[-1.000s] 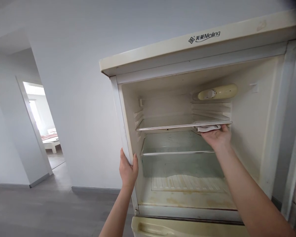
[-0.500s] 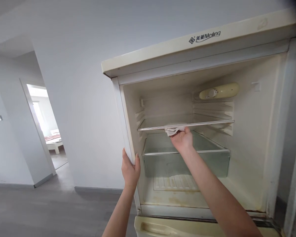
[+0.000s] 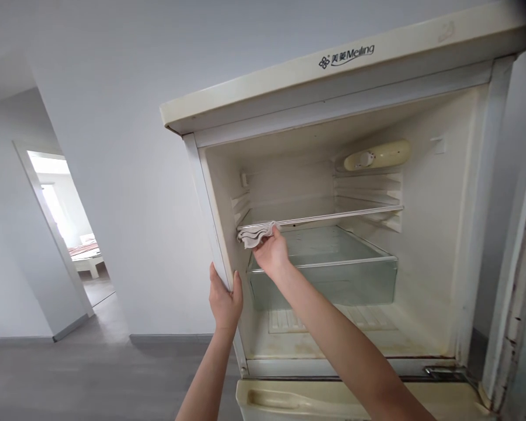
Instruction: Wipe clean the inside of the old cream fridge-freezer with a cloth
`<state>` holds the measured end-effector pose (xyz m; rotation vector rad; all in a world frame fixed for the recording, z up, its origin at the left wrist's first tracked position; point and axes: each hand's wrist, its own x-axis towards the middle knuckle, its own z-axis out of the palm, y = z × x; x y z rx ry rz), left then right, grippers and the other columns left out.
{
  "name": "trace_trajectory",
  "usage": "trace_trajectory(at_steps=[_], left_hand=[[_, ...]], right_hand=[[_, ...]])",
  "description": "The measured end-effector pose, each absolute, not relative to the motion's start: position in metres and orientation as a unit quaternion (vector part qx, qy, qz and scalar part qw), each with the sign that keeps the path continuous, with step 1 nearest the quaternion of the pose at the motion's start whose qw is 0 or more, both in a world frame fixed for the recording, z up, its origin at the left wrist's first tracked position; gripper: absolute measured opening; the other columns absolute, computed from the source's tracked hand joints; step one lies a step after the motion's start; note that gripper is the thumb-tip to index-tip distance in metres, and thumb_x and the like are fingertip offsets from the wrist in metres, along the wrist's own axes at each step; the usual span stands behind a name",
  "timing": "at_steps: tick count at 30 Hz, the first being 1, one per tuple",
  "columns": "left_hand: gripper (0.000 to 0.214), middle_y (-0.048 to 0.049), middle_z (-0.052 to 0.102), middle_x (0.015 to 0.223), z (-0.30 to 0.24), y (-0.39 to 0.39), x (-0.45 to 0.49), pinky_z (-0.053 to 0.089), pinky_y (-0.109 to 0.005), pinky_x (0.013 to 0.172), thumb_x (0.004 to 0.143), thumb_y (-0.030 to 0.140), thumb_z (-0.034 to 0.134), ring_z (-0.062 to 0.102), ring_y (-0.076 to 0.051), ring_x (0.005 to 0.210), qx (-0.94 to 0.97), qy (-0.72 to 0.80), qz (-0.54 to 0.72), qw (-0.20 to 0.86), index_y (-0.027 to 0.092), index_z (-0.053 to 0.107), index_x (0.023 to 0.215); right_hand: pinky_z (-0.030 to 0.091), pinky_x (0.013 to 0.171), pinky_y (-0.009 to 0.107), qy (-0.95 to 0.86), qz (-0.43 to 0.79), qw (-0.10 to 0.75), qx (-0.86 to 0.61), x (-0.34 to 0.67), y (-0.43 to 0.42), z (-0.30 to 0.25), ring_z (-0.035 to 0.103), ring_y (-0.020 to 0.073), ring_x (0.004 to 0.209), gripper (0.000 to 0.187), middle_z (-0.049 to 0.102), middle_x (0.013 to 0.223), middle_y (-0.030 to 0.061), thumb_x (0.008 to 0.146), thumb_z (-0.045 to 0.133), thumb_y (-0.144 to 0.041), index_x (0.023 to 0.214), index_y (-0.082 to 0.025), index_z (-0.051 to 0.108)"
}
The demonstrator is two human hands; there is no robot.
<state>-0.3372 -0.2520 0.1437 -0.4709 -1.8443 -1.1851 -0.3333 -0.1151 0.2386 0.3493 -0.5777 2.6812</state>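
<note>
A folded whitish cloth (image 3: 255, 234) is pinched in my right hand (image 3: 272, 250). It lies against the front edge of the upper glass shelf (image 3: 324, 217), near that shelf's left end. My fingers are partly hidden behind and under the cloth. Lower down, my left hand (image 3: 226, 297) grips the left front edge of the open refrigerator (image 3: 210, 210), with the thumb on the inner side and the fingers on the outer side. Below the right hand sits a clear drawer (image 3: 324, 286) under a second glass cover.
A yellowish lamp housing with a dial (image 3: 377, 155) is on the inner right wall. The opened door (image 3: 521, 280) stands at the far right. Beneath the compartment is a lower door with a recessed handle (image 3: 276, 400). A doorway (image 3: 65, 204) at left shows a bed.
My right hand and the cloth have slid left along the shelf's front edge, from its middle to near its left end. The left hand keeps its grip. The view has shifted slightly.
</note>
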Motion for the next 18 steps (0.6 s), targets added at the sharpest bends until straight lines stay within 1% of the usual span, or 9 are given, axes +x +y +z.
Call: trace_trajectory(at_steps=[3, 8, 11, 14, 18], left_hand=[[0.072, -0.0203, 0.063, 0.117, 0.144, -0.253, -0.336, 0.054, -0.041, 0.080, 0.085, 0.048, 0.050, 0.065, -0.028, 0.099, -0.186, -0.746, -0.475, 0.428, 0.011, 0.028, 0.143], [0.073, -0.0210, 0.064, 0.113, 0.146, -0.253, -0.333, 0.054, -0.037, 0.069, 0.086, 0.050, 0.048, 0.067, -0.023, 0.079, -0.178, -0.764, -0.474, 0.400, 0.009, 0.027, 0.143], [0.073, -0.0209, 0.064, 0.112, 0.147, -0.252, -0.332, 0.053, -0.036, 0.065, 0.086, 0.051, 0.047, 0.065, -0.021, 0.070, -0.174, -0.769, -0.475, 0.392, 0.009, 0.027, 0.143], [0.073, -0.0215, 0.063, 0.115, 0.147, -0.252, -0.332, 0.054, -0.038, 0.069, 0.086, 0.051, 0.046, 0.066, -0.022, 0.073, -0.173, -0.768, -0.472, 0.397, 0.010, 0.026, 0.143], [0.071, -0.0218, 0.063, 0.118, 0.148, -0.251, -0.331, 0.054, -0.043, 0.079, 0.087, 0.049, 0.046, 0.067, -0.028, 0.093, -0.179, -0.763, -0.472, 0.403, 0.011, 0.026, 0.143]], right_hand=[[0.055, 0.061, 0.029, -0.187, 0.957, 0.216, 0.045, -0.319, -0.078, 0.241, 0.062, 0.0135, 0.070, 0.027, 0.060, 0.076, -0.0007, 0.098, 0.031, -0.034, 0.085, -0.023, 0.052], [0.056, 0.056, 0.035, -0.214, 0.934, 0.284, 0.038, -0.292, -0.012, 0.242, 0.060, 0.0170, 0.068, 0.023, 0.057, 0.075, 0.0015, 0.096, 0.031, -0.028, 0.083, -0.023, 0.049], [0.055, 0.053, 0.033, -0.218, 0.913, 0.345, -0.013, -0.269, 0.022, 0.247, 0.060, 0.0171, 0.069, 0.019, 0.057, 0.076, 0.0013, 0.094, 0.033, -0.025, 0.083, -0.022, 0.048], [0.055, 0.053, 0.031, -0.199, 0.891, 0.404, -0.064, -0.242, 0.055, 0.253, 0.061, 0.0162, 0.072, 0.020, 0.059, 0.080, 0.0017, 0.094, 0.034, -0.024, 0.084, -0.020, 0.051], [0.056, 0.063, 0.031, -0.195, 0.848, 0.489, -0.068, -0.217, 0.098, 0.245, 0.063, 0.0153, 0.079, 0.029, 0.062, 0.084, 0.0029, 0.095, 0.028, -0.024, 0.085, -0.020, 0.054]])
